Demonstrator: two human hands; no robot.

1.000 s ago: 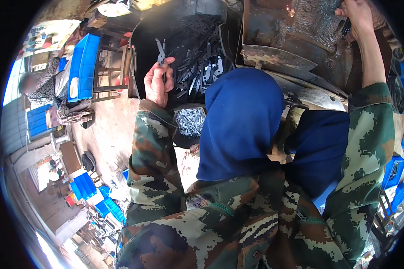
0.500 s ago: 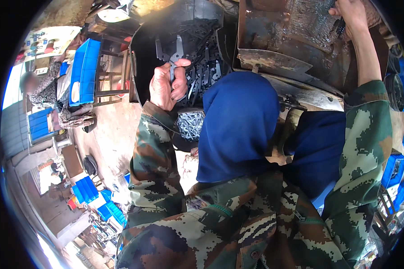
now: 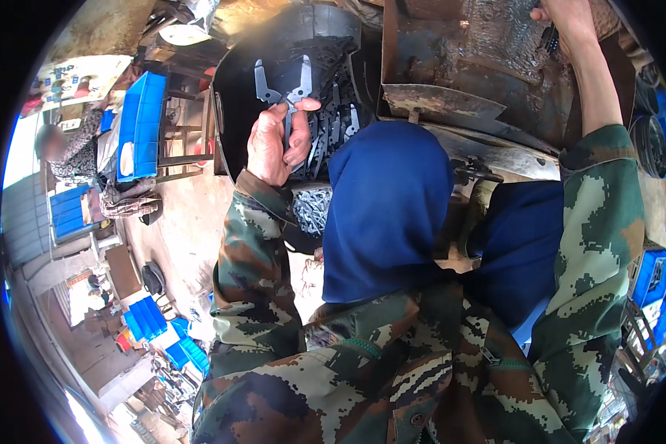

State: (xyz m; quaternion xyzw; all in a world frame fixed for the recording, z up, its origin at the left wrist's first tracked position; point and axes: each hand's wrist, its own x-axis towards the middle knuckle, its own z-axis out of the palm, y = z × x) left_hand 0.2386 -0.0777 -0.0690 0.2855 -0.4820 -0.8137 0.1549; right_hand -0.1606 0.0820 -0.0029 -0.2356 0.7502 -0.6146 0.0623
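My left hand [image 3: 277, 148] is closed around flat grey metal pieces shaped like plier jaws [image 3: 303, 83], its thumb and fingers pinching their lower ends. Two curved tips point upward and stand apart like a V. Beneath them is a dark bin [image 3: 237, 96] with many similar dark, flat metal parts [image 3: 333, 111]. At the upper right, my right hand [image 3: 570, 22] reaches over a rusty, wet-looking metal tray [image 3: 444, 103]. Its fingers are bent and partly cut off by the picture edge. A small dark object [image 3: 550, 40] shows against them; its kind is unclear.
A container of small shiny metal parts [image 3: 313, 209] sits below the bin, near my blue-covered knee [image 3: 388, 207]. Blue crates [image 3: 141, 126] stand on the left, near another person [image 3: 74, 152]. More blue crates [image 3: 653, 277] are at the right edge.
In my left hand, the grey jaw pieces have tilted and show brighter, with their tips spread wider. My right hand has shifted slightly up over the tray.
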